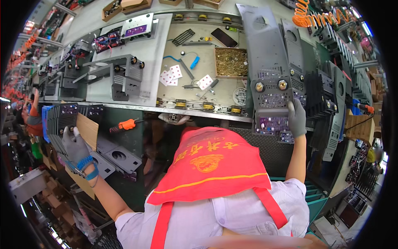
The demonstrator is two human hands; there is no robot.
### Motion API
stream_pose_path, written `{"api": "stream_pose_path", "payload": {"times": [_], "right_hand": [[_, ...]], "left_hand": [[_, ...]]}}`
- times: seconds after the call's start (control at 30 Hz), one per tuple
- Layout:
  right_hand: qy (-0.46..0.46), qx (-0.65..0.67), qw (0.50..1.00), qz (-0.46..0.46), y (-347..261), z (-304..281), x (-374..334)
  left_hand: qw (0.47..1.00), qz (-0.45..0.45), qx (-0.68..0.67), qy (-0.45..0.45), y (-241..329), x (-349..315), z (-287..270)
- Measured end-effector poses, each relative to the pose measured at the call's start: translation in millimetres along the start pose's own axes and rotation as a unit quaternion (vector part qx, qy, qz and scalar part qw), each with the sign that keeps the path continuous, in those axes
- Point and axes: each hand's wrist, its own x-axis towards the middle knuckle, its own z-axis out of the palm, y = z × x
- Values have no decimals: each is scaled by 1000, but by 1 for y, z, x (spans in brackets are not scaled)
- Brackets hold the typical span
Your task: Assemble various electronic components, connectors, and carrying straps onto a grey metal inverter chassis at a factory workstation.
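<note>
My left hand (76,146), in a grey glove with a blue wrist strap, rests against a stack of grey metal panels (56,120) at the left. Its fingers are stretched and apart. A brown cardboard sheet (88,129) stands beside it. My right hand (297,119), also gloved, grips the right edge of a grey metal panel (271,93) with two brass-coloured round fittings and a purple circuit board (271,124). The panel lies over the right end of the bench, by a long grey metal plate (265,37).
On the bench are a box of small brass parts (231,62), a black phone (224,37), playing cards (171,76) and grey brackets (120,76). An orange power screwdriver (126,124) is at the left. Panels stand racked at the right (331,112), below an orange coiled hose (304,18).
</note>
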Motion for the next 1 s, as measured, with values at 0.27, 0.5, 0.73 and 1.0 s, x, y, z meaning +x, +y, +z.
{"api": "stream_pose_path", "payload": {"times": [0.27, 0.5, 0.73, 1.0], "right_hand": [[187, -309, 829, -427, -86, -35, -17], [173, -203, 808, -526, -166, 20, 16], [105, -37, 877, -468, -301, 179, -2], [114, -7, 722, -683, -502, 290, -77]], "left_hand": [[860, 449, 114, 212, 164, -65, -19], [880, 417, -6, -229, 110, -104, -24], [981, 165, -88, -49, 70, -203, 1], [975, -168, -124, 74, -38, -126, -18]]}}
